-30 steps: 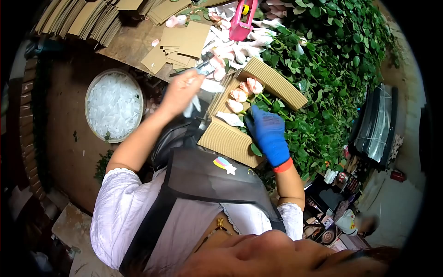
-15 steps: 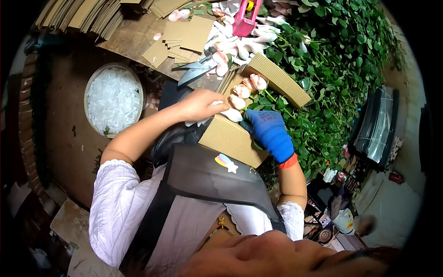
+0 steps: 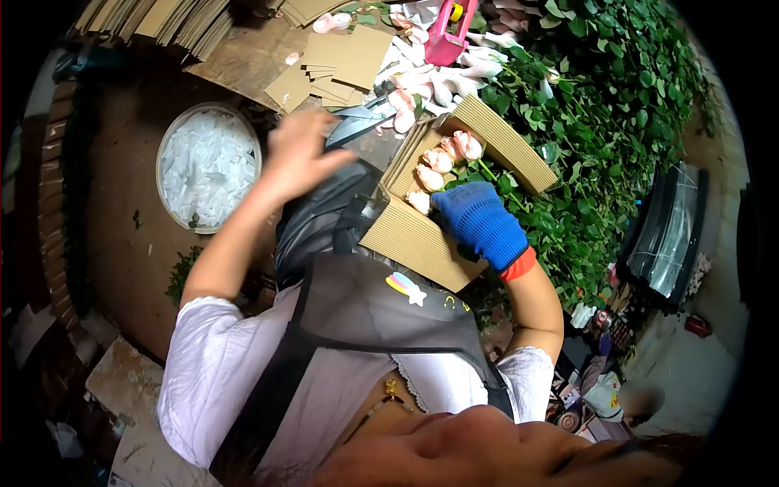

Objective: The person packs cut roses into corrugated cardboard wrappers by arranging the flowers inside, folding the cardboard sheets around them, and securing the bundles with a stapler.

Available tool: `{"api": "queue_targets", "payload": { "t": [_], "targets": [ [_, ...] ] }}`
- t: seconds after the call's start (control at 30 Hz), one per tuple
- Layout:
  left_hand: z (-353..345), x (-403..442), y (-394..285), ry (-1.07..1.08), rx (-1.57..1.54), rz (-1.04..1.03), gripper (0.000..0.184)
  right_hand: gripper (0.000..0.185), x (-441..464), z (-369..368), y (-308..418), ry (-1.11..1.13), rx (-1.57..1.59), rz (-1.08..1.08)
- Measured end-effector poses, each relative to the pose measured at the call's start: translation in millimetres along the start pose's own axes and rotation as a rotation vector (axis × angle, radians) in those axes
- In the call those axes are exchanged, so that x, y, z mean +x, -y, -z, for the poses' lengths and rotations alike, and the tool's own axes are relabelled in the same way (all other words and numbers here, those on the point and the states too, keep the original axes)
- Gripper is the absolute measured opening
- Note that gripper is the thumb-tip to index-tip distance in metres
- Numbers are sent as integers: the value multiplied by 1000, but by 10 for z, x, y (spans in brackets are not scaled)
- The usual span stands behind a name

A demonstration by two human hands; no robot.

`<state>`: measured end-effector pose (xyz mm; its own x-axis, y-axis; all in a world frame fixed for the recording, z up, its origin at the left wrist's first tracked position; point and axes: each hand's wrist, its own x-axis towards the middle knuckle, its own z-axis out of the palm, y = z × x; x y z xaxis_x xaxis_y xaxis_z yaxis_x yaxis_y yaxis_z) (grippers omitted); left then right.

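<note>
Bare and slightly blurred, my left hand [image 3: 304,154] is over the near edge of the table, thumb and fingers apart, with nothing visible in it. Close to its fingertips lie grey-bladed scissors [image 3: 359,123]. My right hand [image 3: 479,215], in a blue knit glove, is closed at the neck of a pale pink rose [image 3: 419,201]; the glove hides the stem. Farther up, several more pink roses [image 3: 439,160] lie with their leafy stems on an open sheet of corrugated cardboard [image 3: 422,247]. One cardboard flap [image 3: 507,146] stands up behind the blooms.
Leafy rose stems [image 3: 592,122] are heaped at the right. White-netted buds [image 3: 446,84] and a pink tape dispenser [image 3: 445,36] are at the back. Cardboard pieces [image 3: 361,57] lie on the table. A round tub of white pieces [image 3: 207,166] stands at left.
My left hand has left the rose and swung left toward the scissors, its fingers spreading. The white netting has come off the nearest bloom. My right hand stays at that rose.
</note>
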<state>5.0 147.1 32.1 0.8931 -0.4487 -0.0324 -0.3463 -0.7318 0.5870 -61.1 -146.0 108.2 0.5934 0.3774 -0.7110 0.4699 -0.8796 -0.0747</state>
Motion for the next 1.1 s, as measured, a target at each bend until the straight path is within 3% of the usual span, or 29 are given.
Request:
{"api": "queue_targets", "payload": {
  "t": [0.07,0.1,0.17,0.27,0.37,0.63,0.73,0.83,0.87,0.93,1.03,1.1],
  "targets": [
    [-407,266,-386,82,-285,-101,101,11,-6,-19,-1,-12,3,-13],
    [-421,358,-617,275,-389,-38,110,13,-37,-41,-4,-53,20,-11],
    [-612,495,-694,392,-371,-248,112,19,-129,-77,-10,-170,114,-40],
    [-761,487,-624,412,-391,-340,109,31,-356,-113,-45,-352,398,-196],
    [-695,481,-688,467,-366,-315,106,29,-261,-232,1,-590,359,-231],
    [-713,516,-667,561,-401,-290,113,21,-191,-376,-60,-574,253,-179],
    [-701,527,-703,516,-437,-253,105,24,-117,-339,-2,-434,226,-252],
    [-816,578,-750,392,-440,-238,93,25,-201,-399,18,-511,191,-229],
    [-827,538,-774,337,-444,-227,82,24,-225,-368,25,-528,230,-284],
    [-887,492,-751,289,-441,-238,81,24,-309,-193,38,-553,306,-391],
    [-885,451,-763,268,-483,-238,79,23,-98,-344,-88,-649,254,-377],
    [-911,451,-743,250,-495,-247,77,20,-48,-364,-153,-580,184,-376]
  ]
}}
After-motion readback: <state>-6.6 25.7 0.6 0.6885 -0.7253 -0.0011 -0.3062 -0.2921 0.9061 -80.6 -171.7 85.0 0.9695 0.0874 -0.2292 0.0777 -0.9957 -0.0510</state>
